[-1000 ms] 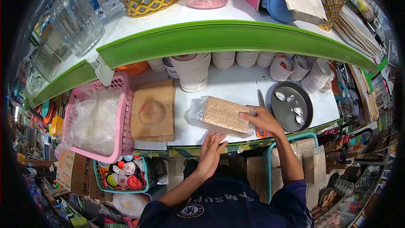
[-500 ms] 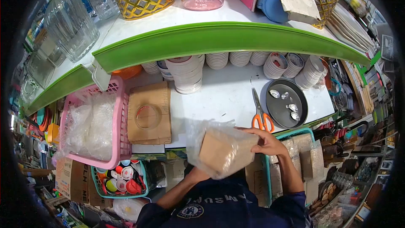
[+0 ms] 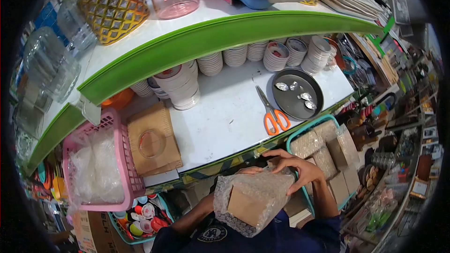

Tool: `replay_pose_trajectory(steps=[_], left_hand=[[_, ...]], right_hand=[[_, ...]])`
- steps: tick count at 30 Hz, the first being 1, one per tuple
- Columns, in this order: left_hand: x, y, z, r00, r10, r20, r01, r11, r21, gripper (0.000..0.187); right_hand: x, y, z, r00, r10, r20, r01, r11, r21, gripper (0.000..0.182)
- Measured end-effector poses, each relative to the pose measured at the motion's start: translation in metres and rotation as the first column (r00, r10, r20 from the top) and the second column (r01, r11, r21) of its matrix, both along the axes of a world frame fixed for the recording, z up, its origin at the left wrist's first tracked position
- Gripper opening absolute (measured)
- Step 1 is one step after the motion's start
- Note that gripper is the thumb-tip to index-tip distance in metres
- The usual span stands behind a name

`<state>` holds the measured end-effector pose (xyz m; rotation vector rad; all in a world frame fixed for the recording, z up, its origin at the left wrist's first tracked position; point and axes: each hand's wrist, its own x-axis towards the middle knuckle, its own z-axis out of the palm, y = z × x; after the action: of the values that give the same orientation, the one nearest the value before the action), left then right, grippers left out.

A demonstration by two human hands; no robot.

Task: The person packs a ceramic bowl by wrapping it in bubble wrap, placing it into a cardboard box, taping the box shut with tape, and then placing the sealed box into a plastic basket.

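Bubble-wrapped box point(image 3: 255, 197) tilts before the person's shirt point(image 3: 225, 236), the left hand point(image 3: 251, 170) and right hand point(image 3: 304, 171) clamped on it; slick plastic under uneven grips could let it slip.

White shelf point(image 3: 220, 124) bright | green rail point(image 3: 225, 36) lens-bowed | black vignetted corners
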<state>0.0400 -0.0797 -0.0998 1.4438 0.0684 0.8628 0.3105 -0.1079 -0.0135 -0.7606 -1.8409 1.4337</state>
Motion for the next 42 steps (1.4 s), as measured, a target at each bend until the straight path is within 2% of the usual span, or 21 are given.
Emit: replay_pose_trajectory(steps=[1, 4, 5, 7, 11, 15, 17, 21, 23, 24, 25, 27, 28, 30, 31, 34, 37, 38, 39, 41, 42], left_hand=[[0.000, 0.001, 0.001, 1.000, -0.021, -0.018, 0.021, 1.000, -0.018, 0.067], [0.002, 0.004, 0.003, 0.992, -0.103, -0.073, 0.097, 0.993, -0.074, 0.068], [0.003, 0.005, 0.003, 0.986, -0.137, -0.090, 0.128, 0.987, -0.095, 0.069], [0.005, 0.007, 0.004, 0.971, -0.206, -0.120, 0.189, 0.972, -0.139, 0.070], [0.010, 0.010, 0.005, 0.931, -0.316, -0.181, 0.277, 0.938, -0.210, 0.072], [0.016, 0.011, 0.005, 0.870, -0.429, -0.243, 0.359, 0.890, -0.282, 0.074], [0.020, 0.011, 0.005, 0.833, -0.482, -0.272, 0.396, 0.863, -0.314, 0.076], [0.029, 0.010, 0.005, 0.755, -0.562, -0.338, 0.443, 0.817, -0.368, 0.078], [0.033, 0.009, 0.005, 0.717, -0.591, -0.370, 0.456, 0.799, -0.393, 0.080], [0.045, 0.007, 0.002, 0.721, -0.587, -0.368, 0.411, 0.790, -0.454, 0.092], [0.053, 0.005, 0.001, 0.711, -0.598, -0.370, 0.424, 0.784, -0.453, 0.092], [0.078, 0.005, 0.008, 0.700, -0.596, -0.393, 0.299, 0.745, -0.595, 0.094], [0.090, 0.002, 0.009, 0.692, -0.604, -0.395, 0.311, 0.744, -0.591, 0.094], [0.113, -0.005, 0.006, 0.771, -0.581, -0.261, 0.272, 0.671, -0.689, 0.088], [0.123, -0.007, 0.004, 0.764, -0.590, -0.262, 0.281, 0.670, -0.687, 0.088], [0.152, -0.012, 0.008, 0.862, -0.453, -0.228, 0.262, 0.782, -0.565, 0.084], [0.181, -0.011, 0.009, 0.877, -0.418, -0.238, 0.224, 0.792, -0.568, 0.083], [0.190, -0.013, 0.007, 0.885, -0.390, -0.256, 0.216, 0.829, -0.516, 0.072], [0.199, -0.012, 0.003, 0.882, -0.394, -0.258, 0.219, 0.829, -0.515, 0.072], [0.217, -0.009, -0.005, 0.820, -0.389, -0.420, 0.197, 0.881, -0.431, 0.062], [0.225, -0.010, -0.009, 0.834, -0.318, -0.451, 0.154, 0.919, -0.363, 0.054]], right_hand=[[-0.003, -0.005, -0.002, 1.000, -0.021, 0.000, 0.021, 1.000, -0.001, 0.066], [-0.014, -0.023, -0.014, 0.980, -0.031, -0.198, -0.022, 0.965, -0.262, 0.064], [-0.017, -0.031, -0.017, 0.978, -0.065, -0.198, 0.010, 0.964, -0.267, 0.064], [-0.020, -0.048, -0.019, 0.987, -0.125, -0.104, 0.071, 0.907, -0.415, 0.064], [-0.030, -0.077, -0.024, 0.960, -0.258, -0.111, 0.154, 0.816, -0.557, 0.068], [-0.047, -0.105, -0.017, 0.877, -0.457, -0.147, 0.299, 0.761, -0.576, 0.074], [-0.048, -0.118, -0.021, 0.794, -0.559, -0.241, 0.377, 0.762, -0.526, 0.076], [-0.037, -0.150, -0.044, 0.740, -0.653, -0.158, 0.516, 0.703, -0.490, 0.073], [-0.033, -0.162, -0.051, 0.663, -0.738, -0.124, 0.605, 0.626, -0.492, 0.067], [-0.030, -0.166, -0.049, 0.627, -0.773, -0.098, 0.651, 0.589, -0.478, 0.062], [-0.027, -0.172, -0.048, 0.614, -0.783, -0.100, 0.661, 0.579, -0.477, 0.062], [-0.016, -0.181, -0.045, 0.486, -0.874, 0.004, 0.752, 0.415, -0.512, 0.061], [-0.009, -0.184, -0.042, 0.440, -0.897, 0.044, 0.797, 0.368, -0.478, 0.059], [0.007, -0.187, -0.034, 0.401, -0.912, 0.082, 0.823, 0.319, -0.470, 0.059], [0.016, -0.188, -0.029, 0.374, -0.919, 0.123, 0.841, 0.281, -0.463, 0.059], [0.044, -0.190, -0.015, 0.338, -0.908, 0.247, 0.889, 0.221, -0.402, 0.056], [0.075, -0.191, -0.015, 0.304, -0.887, 0.348, 0.920, 0.178, -0.351, 0.054], [0.084, -0.190, -0.015, 0.269, -0.874, 0.405, 0.958, 0.198, -0.208, 0.054], [0.091, -0.189, -0.014, 0.226, -0.860, 0.457, 0.973, 0.222, -0.063, 0.055], [0.105, -0.184, -0.012, 0.212, -0.860, 0.465, 0.977, 0.204, -0.066, 0.048], [0.113, -0.182, -0.015, 0.212, -0.855, 0.474, 0.976, 0.205, -0.069, 0.048]])
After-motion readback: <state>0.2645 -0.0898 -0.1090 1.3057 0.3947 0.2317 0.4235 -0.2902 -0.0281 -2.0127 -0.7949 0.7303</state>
